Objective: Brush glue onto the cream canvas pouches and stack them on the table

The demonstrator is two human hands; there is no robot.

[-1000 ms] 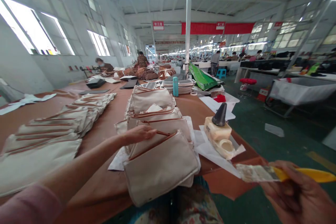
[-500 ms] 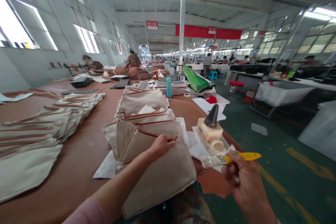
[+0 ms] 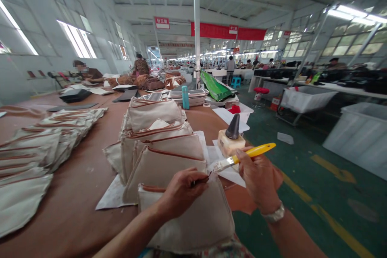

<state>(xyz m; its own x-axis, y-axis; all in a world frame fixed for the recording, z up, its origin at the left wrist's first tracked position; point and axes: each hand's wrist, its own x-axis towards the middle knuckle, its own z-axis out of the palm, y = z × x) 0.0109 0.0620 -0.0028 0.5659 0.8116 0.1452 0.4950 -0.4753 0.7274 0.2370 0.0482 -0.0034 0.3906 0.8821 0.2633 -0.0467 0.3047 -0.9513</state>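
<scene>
A: What are the hands gripping?
B: The left hand (image 3: 186, 189) is pinching the top edge of the front pouch (image 3: 199, 219), which is sitting just below that grip. The right hand (image 3: 256, 177) is clasping a brush (image 3: 256, 150).
A: How should they be working?
B: Ideally, left is keeping the edge taut while right is stroking lightly, clear of the fingertips.
A: What's differing from half a second ago?
B: The bristles are pointing beside the left grip now, no longer hovering rightward, near the pale block (image 3: 230, 144).

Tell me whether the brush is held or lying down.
Held: the right hand grips the brush by its yellow handle, bristles near a bag.
</scene>
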